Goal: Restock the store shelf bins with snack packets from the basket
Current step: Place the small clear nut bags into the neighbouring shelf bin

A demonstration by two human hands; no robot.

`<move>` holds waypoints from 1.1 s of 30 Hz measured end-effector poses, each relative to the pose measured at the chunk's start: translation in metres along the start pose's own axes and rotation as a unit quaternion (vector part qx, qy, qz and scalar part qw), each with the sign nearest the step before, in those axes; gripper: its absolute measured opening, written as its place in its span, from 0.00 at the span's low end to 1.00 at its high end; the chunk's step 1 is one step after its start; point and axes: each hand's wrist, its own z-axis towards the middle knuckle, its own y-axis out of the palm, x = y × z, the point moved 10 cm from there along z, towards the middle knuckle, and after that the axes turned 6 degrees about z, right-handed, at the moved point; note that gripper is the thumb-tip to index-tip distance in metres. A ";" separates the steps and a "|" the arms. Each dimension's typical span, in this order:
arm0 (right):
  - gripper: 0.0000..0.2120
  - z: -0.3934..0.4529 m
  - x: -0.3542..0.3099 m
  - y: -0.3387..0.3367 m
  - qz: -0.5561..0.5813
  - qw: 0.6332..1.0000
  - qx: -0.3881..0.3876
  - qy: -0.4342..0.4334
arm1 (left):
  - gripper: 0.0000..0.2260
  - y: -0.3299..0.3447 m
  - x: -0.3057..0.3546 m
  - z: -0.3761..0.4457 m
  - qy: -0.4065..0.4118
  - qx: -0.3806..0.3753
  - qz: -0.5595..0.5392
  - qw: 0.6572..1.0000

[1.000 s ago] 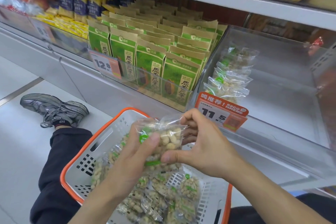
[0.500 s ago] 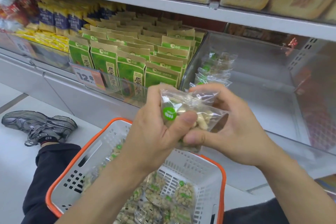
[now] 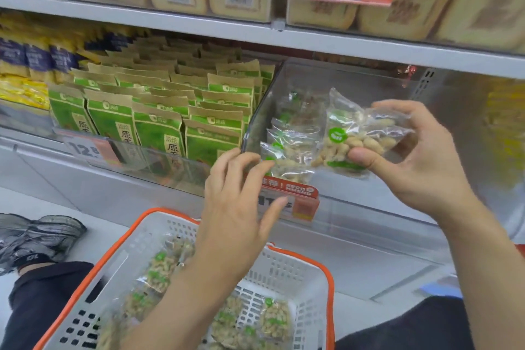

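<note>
Fingers, R hand (image 3: pixel 420 162): thumb under, fingertips over, pinching one clear peanut packet (image 3: pixel 359 136). Fingers, L hand (image 3: pixel 238 204): loose, spread, holding nothing, hovering above the basket (image 3: pixel 312 267) rim, tips near the bin's red price tag (image 3: pixel 289 196).

Item: packet, held at the clear bin (image 3: pixel 355 85) front, long axis roughly level, green-dot end pointing left toward the stocked row (image 3: pixel 289 145).
Stock in bin: few packets, all lined against the left wall; rest of bin floor bare.
Stock in basket: more packets (image 3: pixel 272 318), qty unclear.

Key relation: your R hand is the nearer one; the open slot lies just beyond and right of the row, ahead of your fingertips. Likely next: push fwd, stand it beside the row.
</note>
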 end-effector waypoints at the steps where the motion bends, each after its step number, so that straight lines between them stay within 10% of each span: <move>1: 0.28 0.003 0.009 -0.004 -0.033 0.999 0.003 0.014 | 0.18 0.001 -0.001 -0.001 -0.004 0.007 0.004 1.000; 14: 0.34 0.076 0.110 0.003 -0.172 0.960 -0.089 0.202 | 0.17 0.007 -0.009 -0.001 -0.028 0.019 -0.007 0.999; 23: 0.31 0.080 0.181 -0.002 -0.028 0.949 0.088 0.303 | 0.16 0.008 -0.010 -0.001 -0.036 0.020 -0.002 0.999; 33: 0.26 0.086 0.161 0.024 -0.146 0.967 0.026 0.210 | 0.15 0.011 -0.011 -0.003 -0.043 0.026 -0.018 0.999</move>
